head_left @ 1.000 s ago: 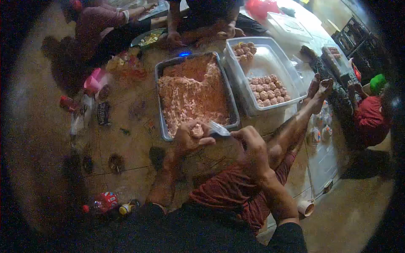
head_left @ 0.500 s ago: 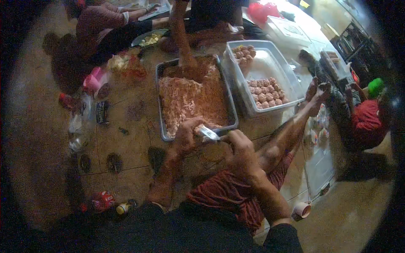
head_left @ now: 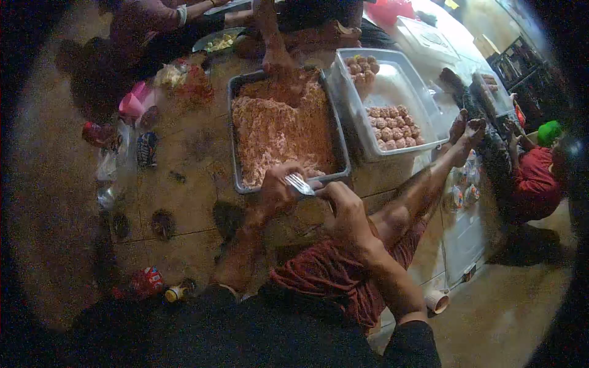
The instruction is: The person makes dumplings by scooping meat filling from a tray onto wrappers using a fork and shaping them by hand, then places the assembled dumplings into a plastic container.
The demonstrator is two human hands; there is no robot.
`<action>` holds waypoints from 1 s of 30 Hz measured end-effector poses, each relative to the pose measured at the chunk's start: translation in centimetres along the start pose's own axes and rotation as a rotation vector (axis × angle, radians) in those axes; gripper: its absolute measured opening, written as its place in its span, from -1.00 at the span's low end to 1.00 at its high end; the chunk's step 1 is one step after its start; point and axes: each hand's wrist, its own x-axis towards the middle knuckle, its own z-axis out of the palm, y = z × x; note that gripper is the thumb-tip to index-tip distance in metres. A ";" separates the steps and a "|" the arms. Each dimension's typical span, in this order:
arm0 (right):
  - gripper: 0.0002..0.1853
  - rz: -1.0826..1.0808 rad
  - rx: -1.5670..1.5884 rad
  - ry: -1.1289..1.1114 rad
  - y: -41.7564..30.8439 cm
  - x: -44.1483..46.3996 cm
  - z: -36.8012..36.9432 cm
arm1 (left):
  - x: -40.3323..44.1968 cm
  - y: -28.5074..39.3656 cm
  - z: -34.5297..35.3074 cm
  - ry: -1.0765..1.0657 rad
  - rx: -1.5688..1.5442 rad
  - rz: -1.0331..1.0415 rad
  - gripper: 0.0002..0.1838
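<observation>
Beside the near rim of the grey tray [head_left: 234, 138], your right hand [head_left: 345, 201] has its grip closed around a fork [head_left: 300, 184]. Its tines overlap your left hand [head_left: 276, 189], whose fingers are curled; whether that grip holds anything cannot be told. Ground meat [head_left: 276, 135] fills much of the tray; rolled balls [head_left: 396, 127] sit in the clear tub [head_left: 391, 92] alongside.

This looks like a home: people [head_left: 147, 18] sit on a brown tiled floor [head_left: 184, 205] around a grey rectangular plastic tray [head_left: 337, 124] of pinkish mince [head_left: 270, 135]. A dark open-fronted shelf [head_left: 516, 64] stands toward the floor's far right corner.
</observation>
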 end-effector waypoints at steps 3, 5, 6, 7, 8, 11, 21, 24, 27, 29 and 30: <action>-0.88 -0.024 -0.021 -0.039 0.4 1.1 -1.4 | -0.4 1.2 -1.4 0.084 -0.141 0.023 -0.85; -0.88 0.073 -0.050 0.111 0.3 2.3 -3.0 | -1.1 3.8 -3.0 0.250 -0.346 0.059 -0.85; -0.90 0.046 -0.120 0.065 1.5 2.7 -3.4 | -1.7 0.8 -3.0 0.226 -0.731 0.080 -0.83; -0.90 0.045 -0.120 0.063 2.6 3.2 -3.5 | -1.7 0.3 -3.1 0.207 -1.116 0.096 -0.81; -0.90 0.039 -0.306 -0.053 3.8 3.6 -3.4 | -2.4 0.0 -3.9 0.207 -0.549 -0.052 -0.81; -0.90 -0.061 -0.628 -0.226 7.3 4.9 -2.7 | -3.0 -0.2 -4.4 0.209 -0.077 -0.130 -0.80; -0.85 -0.146 -0.357 -0.273 7.9 4.7 -2.0 | -4.8 -2.1 -4.2 0.150 -0.239 -0.333 -0.73; -0.87 0.008 -0.187 -0.247 5.7 4.5 -3.0 | -3.4 -1.9 -3.0 0.111 -0.094 -0.139 -0.66; -0.88 0.038 -0.037 -0.177 3.4 3.9 -3.0 | -1.9 -0.8 -1.1 0.066 -0.124 -0.146 -0.67; -0.87 0.053 0.005 -0.127 2.1 3.0 -1.9 | -1.3 1.0 0.6 0.037 -0.197 -0.266 -0.69; -0.85 0.003 -0.064 -0.122 1.9 2.4 -1.0 | -1.1 1.3 2.0 0.192 -0.195 -0.081 -0.69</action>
